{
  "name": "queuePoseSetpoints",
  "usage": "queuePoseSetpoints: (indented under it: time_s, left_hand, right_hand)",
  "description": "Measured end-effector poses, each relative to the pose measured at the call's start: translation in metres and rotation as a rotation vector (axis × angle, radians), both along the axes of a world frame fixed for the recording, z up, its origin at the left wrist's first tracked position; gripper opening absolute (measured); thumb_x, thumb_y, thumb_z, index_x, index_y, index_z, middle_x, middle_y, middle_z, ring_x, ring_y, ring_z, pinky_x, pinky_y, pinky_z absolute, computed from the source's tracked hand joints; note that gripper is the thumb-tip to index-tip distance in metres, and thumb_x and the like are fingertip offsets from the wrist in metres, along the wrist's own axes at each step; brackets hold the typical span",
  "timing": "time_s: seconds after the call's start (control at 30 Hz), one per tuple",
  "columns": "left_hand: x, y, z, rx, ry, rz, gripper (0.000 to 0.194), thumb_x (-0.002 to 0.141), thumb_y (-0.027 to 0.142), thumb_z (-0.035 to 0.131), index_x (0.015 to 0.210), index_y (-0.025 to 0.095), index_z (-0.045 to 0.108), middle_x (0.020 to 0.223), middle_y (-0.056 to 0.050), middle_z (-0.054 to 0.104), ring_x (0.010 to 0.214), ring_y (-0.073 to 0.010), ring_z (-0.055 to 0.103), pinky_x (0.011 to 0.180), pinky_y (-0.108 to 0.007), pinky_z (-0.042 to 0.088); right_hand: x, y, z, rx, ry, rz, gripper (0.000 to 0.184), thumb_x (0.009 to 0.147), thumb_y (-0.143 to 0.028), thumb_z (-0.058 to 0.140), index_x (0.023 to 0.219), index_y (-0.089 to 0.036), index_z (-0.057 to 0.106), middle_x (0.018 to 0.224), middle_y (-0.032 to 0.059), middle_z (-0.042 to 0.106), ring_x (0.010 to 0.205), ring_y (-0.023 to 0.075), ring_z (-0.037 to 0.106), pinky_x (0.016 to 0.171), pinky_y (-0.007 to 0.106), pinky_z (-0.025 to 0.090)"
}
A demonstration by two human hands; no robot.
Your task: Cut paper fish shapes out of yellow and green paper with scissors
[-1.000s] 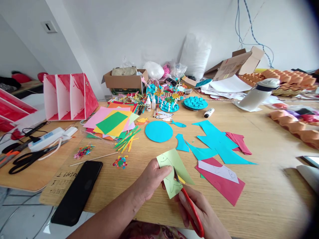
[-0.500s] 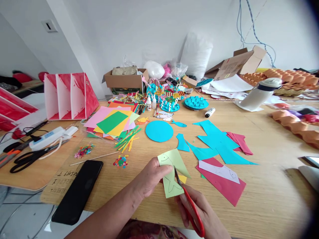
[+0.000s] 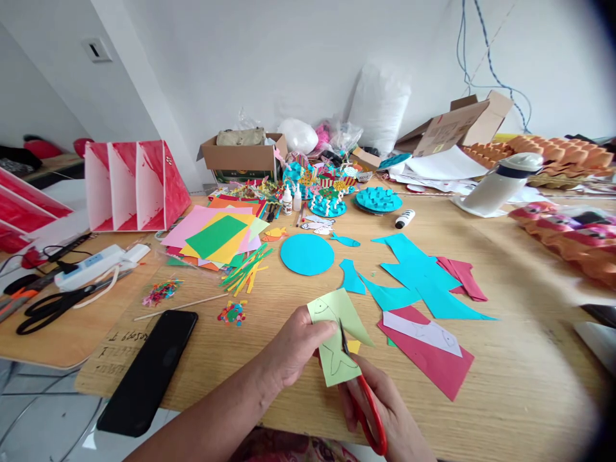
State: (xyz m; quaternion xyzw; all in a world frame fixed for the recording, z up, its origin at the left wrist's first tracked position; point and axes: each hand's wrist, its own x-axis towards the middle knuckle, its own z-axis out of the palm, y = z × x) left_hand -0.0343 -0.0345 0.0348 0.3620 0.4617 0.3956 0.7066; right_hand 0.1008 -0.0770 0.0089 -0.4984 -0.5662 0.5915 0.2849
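A light green sheet of paper (image 3: 339, 366) with a fish drawn on it is pinched in my left hand (image 3: 298, 340), thumb on top. My right hand (image 3: 382, 404) grips red-handled scissors (image 3: 368, 410), whose dark blades lie at a cut in the sheet, beside the fish outline. A flap of the green paper stands off to the right of the blades. Just behind the sheet a bit of yellow paper (image 3: 353, 346) shows. To the right, a pale lilac strip (image 3: 423, 332) with another drawn fish lies on a dark pink sheet (image 3: 443, 369).
Blue paper offcuts (image 3: 423, 276) and a blue circle (image 3: 307, 254) lie ahead of my hands. A black phone (image 3: 149, 372), a thin stick (image 3: 180, 307) and coloured paper sheets (image 3: 216, 236) are to the left. Glue bottles (image 3: 287, 201) and a white bottle (image 3: 505, 183) stand farther back.
The green paper has shifted slightly right and turned a little in my left hand. The scissors have moved slightly, their handles a little farther left and their blades still in the cut.
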Motion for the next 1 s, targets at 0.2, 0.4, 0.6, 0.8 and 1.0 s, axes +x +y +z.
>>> queuePoseSetpoints:
  time_s: [0.2,0.4,0.6,0.8,1.0]
  left_hand:
    - [-0.0003,0.0006,-0.0023,0.016,-0.021,-0.014,0.014,0.065,0.023,0.052,0.074,0.013,0.057,0.065,0.0,0.053,0.06,-0.0118,0.049,0.057,-0.024,0.04]
    - [-0.0013,0.0018,0.0,0.039,-0.055,-0.061,0.016,0.064,0.023,0.053,0.075,0.013,0.059,0.065,0.0,0.052,0.061,-0.0118,0.047,0.061,-0.025,0.04]
    - [-0.0003,0.0024,0.0014,0.024,-0.064,-0.049,0.018,0.062,0.024,0.056,0.075,0.013,0.06,0.064,-0.001,0.054,0.062,-0.0134,0.049,0.061,-0.025,0.04]
    - [0.0001,0.0006,0.0013,0.0,-0.045,-0.03,0.013,0.061,0.024,0.055,0.07,0.014,0.057,0.063,0.001,0.053,0.062,-0.0136,0.05,0.061,-0.025,0.039]
    - [0.0004,-0.0005,0.0042,-0.017,-0.044,-0.039,0.017,0.061,0.024,0.055,0.074,0.014,0.06,0.064,0.0,0.054,0.063,-0.0136,0.05,0.061,-0.025,0.039]
  right_hand:
    - [0.0003,-0.0003,0.0011,-0.017,0.014,-0.008,0.047,0.082,-0.059,0.038,0.055,-0.02,0.042,0.044,-0.005,0.04,0.044,0.0111,0.038,0.046,0.023,0.028]
    - [0.0028,-0.0002,-0.0018,-0.01,0.005,0.008,0.049,0.081,-0.062,0.038,0.056,-0.02,0.041,0.044,-0.0055,0.039,0.044,0.0106,0.037,0.045,0.022,0.027]
    - [0.0003,-0.0023,-0.0002,-0.017,0.004,-0.026,0.05,0.081,-0.062,0.038,0.054,-0.02,0.038,0.045,-0.0052,0.037,0.047,0.0105,0.036,0.043,0.021,0.027]
    - [-0.0019,-0.003,0.0023,-0.008,0.012,-0.057,0.051,0.08,-0.063,0.039,0.054,-0.02,0.04,0.045,-0.0048,0.038,0.047,0.0103,0.033,0.043,0.022,0.024]
    - [0.0008,-0.0027,0.0009,0.036,0.022,-0.032,0.051,0.081,-0.062,0.04,0.052,-0.02,0.04,0.042,-0.0052,0.04,0.045,0.01,0.033,0.045,0.023,0.023]
